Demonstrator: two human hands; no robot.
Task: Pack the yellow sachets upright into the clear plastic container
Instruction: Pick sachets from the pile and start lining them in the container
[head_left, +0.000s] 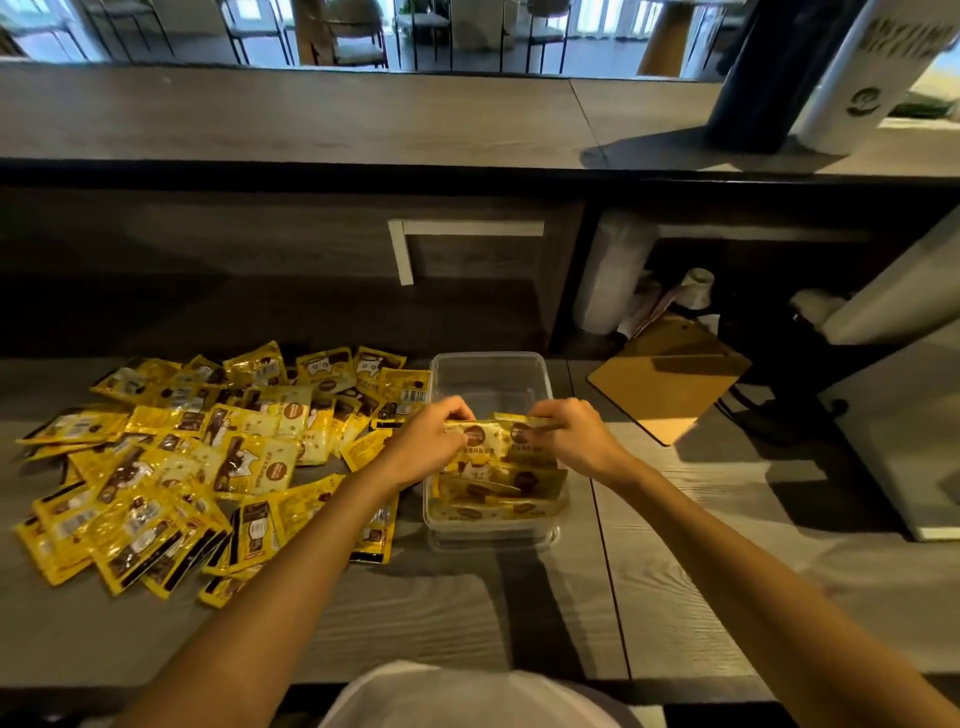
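Left grip (431, 441) and right grip (571, 434) each pinch a top corner of one yellow sachet (485, 441), holding it upright over the near half of the clear plastic container (488, 359), above packed sachets (498, 496). At the container's nine o'clock a loose pile of sachets (182, 457) lies on the worktop (467, 613); at two o'clock, a brown clipboard (670, 382).

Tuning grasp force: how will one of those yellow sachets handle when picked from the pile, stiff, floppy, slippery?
Probably floppy: the held sachets look slightly bowed between left hand and right hand. Likely slippery: the pile is glossy film, packs overlapping loosely. Probably light and tip-prone: those in the clear container lean rather than stand.
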